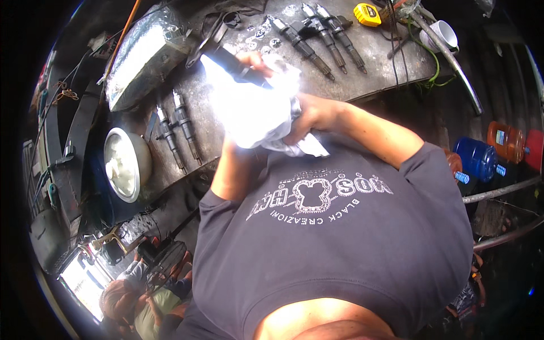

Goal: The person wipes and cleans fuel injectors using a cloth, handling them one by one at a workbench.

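At the left of the frame, a round pot sits beside the bench, its white lid on, so its contents are hidden. Above it, in the upper left, a pale boxy object lies under clear, crinkled plastic. Just right of the pot, two slim metal parts lie side by side on the bench. In the upper centre, above the bench, the left hand has its visible fingers curled against a dark cylindrical part, which slants out of a bunched white cloth; glare and cloth hide the rest of that grip. The right hand is closed around the cloth's right side. Farther right, three similar metal parts lie near a yellow tape measure. At the upper right is a white cup, its contents too unclear to tell. At the right edge are large plastic bottles, including a blue bottle and an orange bottle; whether they hold liquid cannot be told.
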The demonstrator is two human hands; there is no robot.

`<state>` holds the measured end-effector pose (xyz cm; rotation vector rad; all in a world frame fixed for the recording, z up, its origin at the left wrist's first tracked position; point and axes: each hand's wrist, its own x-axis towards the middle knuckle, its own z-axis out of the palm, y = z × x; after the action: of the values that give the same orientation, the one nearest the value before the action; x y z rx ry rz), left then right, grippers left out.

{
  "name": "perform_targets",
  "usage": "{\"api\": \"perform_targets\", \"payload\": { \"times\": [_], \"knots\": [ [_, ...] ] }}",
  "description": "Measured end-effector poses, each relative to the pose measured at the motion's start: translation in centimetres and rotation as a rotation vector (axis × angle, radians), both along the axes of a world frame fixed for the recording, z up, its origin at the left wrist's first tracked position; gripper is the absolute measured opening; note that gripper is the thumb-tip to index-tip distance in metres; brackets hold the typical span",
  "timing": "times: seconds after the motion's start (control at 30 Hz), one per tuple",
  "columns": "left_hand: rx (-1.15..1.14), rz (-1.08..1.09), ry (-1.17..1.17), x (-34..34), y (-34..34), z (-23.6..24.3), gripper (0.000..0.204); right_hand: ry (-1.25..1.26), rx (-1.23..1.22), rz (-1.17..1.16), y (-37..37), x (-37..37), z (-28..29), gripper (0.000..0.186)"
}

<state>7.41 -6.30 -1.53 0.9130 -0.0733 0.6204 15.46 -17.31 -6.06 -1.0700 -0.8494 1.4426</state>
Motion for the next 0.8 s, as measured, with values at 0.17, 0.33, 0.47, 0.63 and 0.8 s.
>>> {"api": "perform_targets", "payload": {
  "times": [0.17, 0.33, 0.47, 0.63, 0.8],
  "knots": [
    [0.060, -0.240, 0.022, 0.3, 4.0, -3.0, 0.049, 0.074, 0.030, -0.003, 0.8, -0.7, 3.0, 0.052],
    [0.226, 0.266, 0.083, 0.5, 1.7, -4.9, 0.039, -1.089, -0.135, -0.503, 2.3, 0.5, 1.0, 0.032],
    [-0.120, 0.171, 0.075, -0.4, 3.1, -7.3, 0.040, -0.599, -0.086, -0.291, 1.9, 0.1, 0.0, 0.026],
    [0.132, -0.473, 0.003, 0.2, 4.8, -1.7, 0.025, 0.537, -0.081, 0.145, 0.2, -2.6, 1.5, 0.044],
    [0.042, -0.158, 0.078, 0.3, 4.1, -2.0, 0.026, -0.171, 0.047, -0.173, 1.5, -1.2, 2.7, 0.042]
  ]
}}
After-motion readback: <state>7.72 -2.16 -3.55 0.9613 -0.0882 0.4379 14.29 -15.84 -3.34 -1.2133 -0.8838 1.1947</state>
